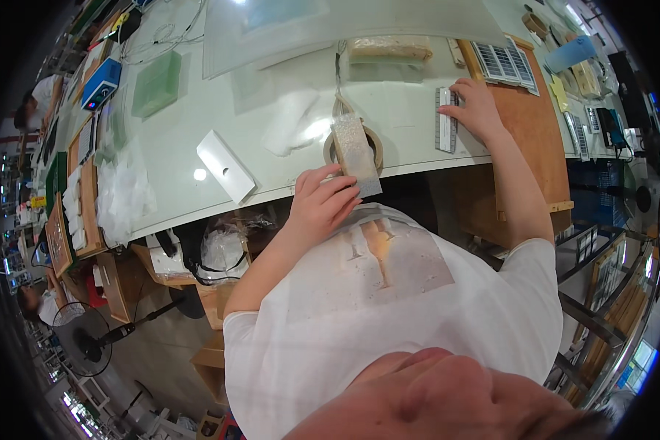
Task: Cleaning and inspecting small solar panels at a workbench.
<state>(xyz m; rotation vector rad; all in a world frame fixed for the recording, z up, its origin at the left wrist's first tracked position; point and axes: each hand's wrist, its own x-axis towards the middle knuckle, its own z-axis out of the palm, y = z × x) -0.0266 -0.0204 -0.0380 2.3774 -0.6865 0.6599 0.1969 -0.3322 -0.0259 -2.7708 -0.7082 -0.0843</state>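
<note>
A narrow bubble-wrap pouch lies tilted across a roll of tan tape near the table's front edge. Grey wires run from its far end. Around the pouch's near end, the fingers of my left hand are curled; the thumb is hidden. Farther right, my right hand has its thumb and fingertips bent onto the right side of a narrow, grey-and-white label strip with fine marks along its edges. This strip lies flat on the table, left of a brown wooden board.
A white box lies left of the pouch. Clear plastic bags lie at the table's left end. Overhead, a translucent shelf spans the back. More label sheets rest on the wooden board. A blue cup stands far right.
</note>
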